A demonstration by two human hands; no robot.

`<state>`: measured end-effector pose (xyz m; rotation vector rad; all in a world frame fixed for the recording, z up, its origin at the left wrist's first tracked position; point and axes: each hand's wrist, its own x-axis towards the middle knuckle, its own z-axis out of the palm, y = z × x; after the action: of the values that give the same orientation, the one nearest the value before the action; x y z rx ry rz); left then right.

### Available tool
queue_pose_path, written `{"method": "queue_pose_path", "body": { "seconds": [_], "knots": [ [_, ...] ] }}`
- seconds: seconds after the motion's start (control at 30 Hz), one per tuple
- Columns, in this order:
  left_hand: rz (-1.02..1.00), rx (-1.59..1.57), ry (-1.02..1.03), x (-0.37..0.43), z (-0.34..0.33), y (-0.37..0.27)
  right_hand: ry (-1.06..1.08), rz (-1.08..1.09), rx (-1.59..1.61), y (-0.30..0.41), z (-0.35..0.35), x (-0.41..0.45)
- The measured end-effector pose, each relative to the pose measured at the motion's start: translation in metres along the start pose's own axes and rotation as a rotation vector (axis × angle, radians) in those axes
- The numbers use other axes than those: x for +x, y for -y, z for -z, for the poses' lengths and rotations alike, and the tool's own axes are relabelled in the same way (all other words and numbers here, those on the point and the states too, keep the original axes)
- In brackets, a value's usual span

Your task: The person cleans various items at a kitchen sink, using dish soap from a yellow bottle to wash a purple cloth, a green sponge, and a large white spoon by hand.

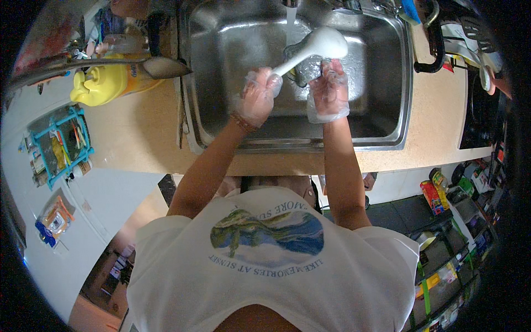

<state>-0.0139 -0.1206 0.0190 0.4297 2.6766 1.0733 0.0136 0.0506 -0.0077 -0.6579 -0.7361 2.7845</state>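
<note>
My left hand (259, 96), in a clear plastic glove, grips the handle of a white ladle (325, 43). The ladle slants up to the right over the stainless steel sink (220, 99), its rounded bowl towards the far side. My right hand (330, 89), gloved the same way, is below the bowl with its fingers curled. Against its thumb side is a grey wet thing (308, 74), perhaps a scrubber, which the hand seems to hold. Water runs from the faucet (290, 3) just left of the bowl. The ladle hides part of the wet thing.
Left of the sink, a yellow-capped bottle (103, 83) stands on the wooden counter (137, 137), with a dark spatula-like blade (166, 67) jutting across it. A blue rack (62, 145) holds small items. Cooking utensils (468, 45) and a black stovetop (477, 116) are at right.
</note>
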Motion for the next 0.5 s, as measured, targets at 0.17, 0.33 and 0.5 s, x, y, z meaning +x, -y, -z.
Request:
{"method": "queue_pose_path", "body": {
  "seconds": [0.17, 0.33, 0.5],
  "knots": [
    [0.122, -0.607, 0.193, -0.007, -0.01, 0.013, -0.113, 0.057, -0.079, 0.003, -0.009, -0.002],
    [0.171, -0.991, 0.227, -0.004, -0.005, 0.002, -0.223, 0.534, -0.464, 0.001, -0.035, -0.013],
    [-0.009, -0.934, 0.238, -0.001, -0.016, 0.009, 0.418, 1.046, -1.491, -0.01, -0.05, -0.001]
  ]
}}
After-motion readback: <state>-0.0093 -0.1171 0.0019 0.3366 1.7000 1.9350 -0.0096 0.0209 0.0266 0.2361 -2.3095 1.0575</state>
